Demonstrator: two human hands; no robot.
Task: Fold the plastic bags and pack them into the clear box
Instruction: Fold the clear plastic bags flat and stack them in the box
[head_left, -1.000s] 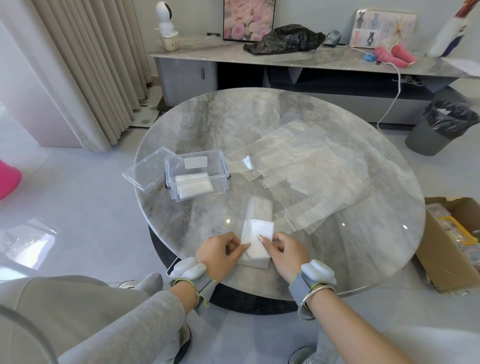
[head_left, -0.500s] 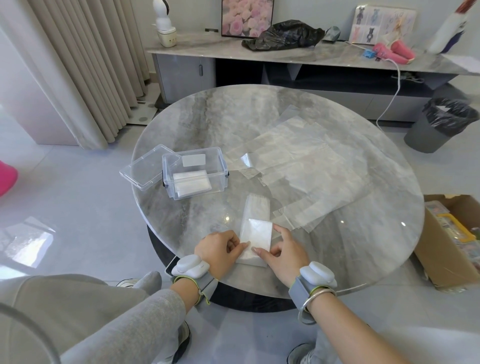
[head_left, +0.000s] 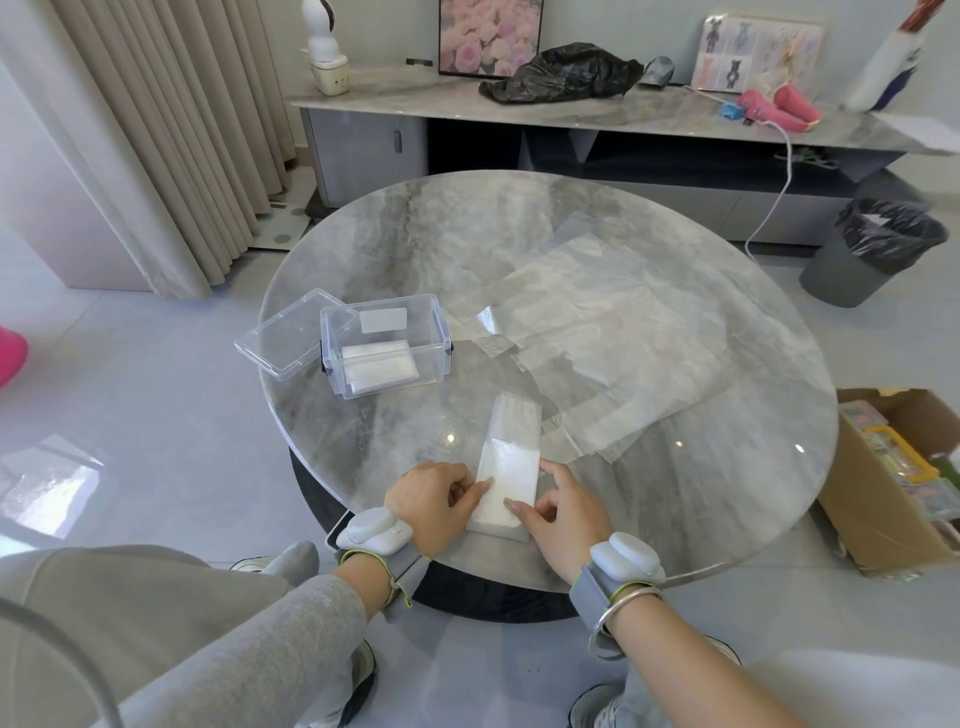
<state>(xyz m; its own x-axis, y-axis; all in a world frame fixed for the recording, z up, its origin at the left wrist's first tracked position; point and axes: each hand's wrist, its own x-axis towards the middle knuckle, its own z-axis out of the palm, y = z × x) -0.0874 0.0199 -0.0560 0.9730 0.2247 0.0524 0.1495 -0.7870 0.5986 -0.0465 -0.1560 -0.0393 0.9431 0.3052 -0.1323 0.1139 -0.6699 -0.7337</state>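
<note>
Plastic bag (head_left: 509, 480), folded into a strip, lies at the near edge of the tabletop (head_left: 389, 249); left grip (head_left: 434, 501) pinches its side while right grip (head_left: 561, 512) presses it flat-fingered, likely setting the crease.

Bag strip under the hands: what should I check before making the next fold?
1. left hand and right hand both on the bag strip: ok.
2. Strip lying flat on the table: ok.
3. Strip's far end free of the flat bags: cannot tell.
4. clear box open, lid beside it: ok.
5. Room in the box above the folded bag: ok.
</note>
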